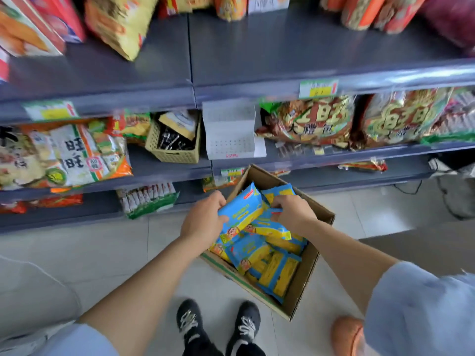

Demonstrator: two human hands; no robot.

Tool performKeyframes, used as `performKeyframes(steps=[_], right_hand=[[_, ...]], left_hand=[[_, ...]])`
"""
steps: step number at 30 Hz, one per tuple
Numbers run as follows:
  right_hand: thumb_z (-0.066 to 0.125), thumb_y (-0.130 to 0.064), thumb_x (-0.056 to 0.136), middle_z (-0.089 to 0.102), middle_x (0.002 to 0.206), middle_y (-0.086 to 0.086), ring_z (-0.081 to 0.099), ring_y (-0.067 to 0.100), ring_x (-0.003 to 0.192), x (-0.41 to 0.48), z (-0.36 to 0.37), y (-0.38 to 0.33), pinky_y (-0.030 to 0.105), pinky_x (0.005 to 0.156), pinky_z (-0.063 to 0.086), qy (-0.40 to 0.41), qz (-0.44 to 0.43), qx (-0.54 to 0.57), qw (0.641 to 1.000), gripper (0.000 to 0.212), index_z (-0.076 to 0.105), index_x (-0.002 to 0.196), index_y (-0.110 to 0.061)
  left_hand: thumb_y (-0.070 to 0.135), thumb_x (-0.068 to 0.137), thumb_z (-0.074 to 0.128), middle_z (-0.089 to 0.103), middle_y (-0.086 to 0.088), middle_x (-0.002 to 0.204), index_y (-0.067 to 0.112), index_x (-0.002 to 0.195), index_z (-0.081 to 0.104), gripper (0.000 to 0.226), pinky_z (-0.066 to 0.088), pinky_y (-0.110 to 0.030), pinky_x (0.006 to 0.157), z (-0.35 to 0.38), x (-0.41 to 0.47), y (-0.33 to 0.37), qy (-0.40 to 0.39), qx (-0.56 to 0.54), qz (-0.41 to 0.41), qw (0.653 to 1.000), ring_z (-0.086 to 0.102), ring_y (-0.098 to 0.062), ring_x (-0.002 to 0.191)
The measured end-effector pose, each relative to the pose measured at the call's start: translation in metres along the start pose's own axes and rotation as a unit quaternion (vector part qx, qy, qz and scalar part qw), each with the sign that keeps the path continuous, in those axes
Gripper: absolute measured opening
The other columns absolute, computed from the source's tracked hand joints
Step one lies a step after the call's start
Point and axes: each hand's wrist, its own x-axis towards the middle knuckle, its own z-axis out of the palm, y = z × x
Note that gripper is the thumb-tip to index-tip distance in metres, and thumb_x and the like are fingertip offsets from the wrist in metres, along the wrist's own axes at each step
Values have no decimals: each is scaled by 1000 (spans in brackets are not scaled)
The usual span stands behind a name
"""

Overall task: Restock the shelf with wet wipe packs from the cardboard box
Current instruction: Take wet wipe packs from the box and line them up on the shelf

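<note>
Inside the cardboard box (307, 278), the left hand (205, 219) grips the uppermost wet wipe pack (241, 214) by its edge. The right hand (293, 211) curls its fingers on a neighbouring pack. Lift both clear of the box rim before moving to the shelf (334, 160) beyond the box.

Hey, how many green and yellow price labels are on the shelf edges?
3: left label and right label on the upper shelf edge, lower label partly behind the cardboard box. Blur may hide others.
</note>
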Motion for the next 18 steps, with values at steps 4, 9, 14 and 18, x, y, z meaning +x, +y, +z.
performKeyframes(steps=[4, 9, 14, 18], right_hand=[[62, -25, 91, 63, 118, 7, 57, 29, 109, -11, -39, -40, 34, 85, 46, 58, -15, 5, 998, 29, 61, 119, -21], [64, -20, 90, 66, 102, 10, 60, 31, 94, -24, -76, -110, 36, 73, 49, 111, -65, 10, 992, 16, 58, 104, -15], [63, -17, 88, 65, 101, 12, 59, 32, 95, -45, -95, -199, 35, 75, 45, 170, -130, 5, 977, 13, 61, 99, -11], [61, -18, 90, 62, 103, 12, 57, 32, 97, -63, -107, -278, 35, 76, 44, 205, -175, -11, 963, 13, 62, 100, -9]], left_hand=[[14, 83, 68, 65, -1, 99, 16, 97, 60, 16, 47, -39, 77, -54, -17, -3, 78, -14, 18, 997, 59, -22, 92], [13, 83, 68, 62, 0, 101, 16, 96, 65, 13, 47, -36, 75, -126, -46, -32, 157, 0, 33, 987, 58, -22, 91], [15, 86, 65, 65, 4, 98, 20, 95, 65, 11, 39, -30, 65, -199, -83, -75, 196, 35, 26, 980, 54, -16, 78], [17, 87, 64, 64, 4, 96, 21, 97, 64, 11, 38, -30, 64, -257, -119, -113, 227, 58, 19, 972, 55, -17, 81]])
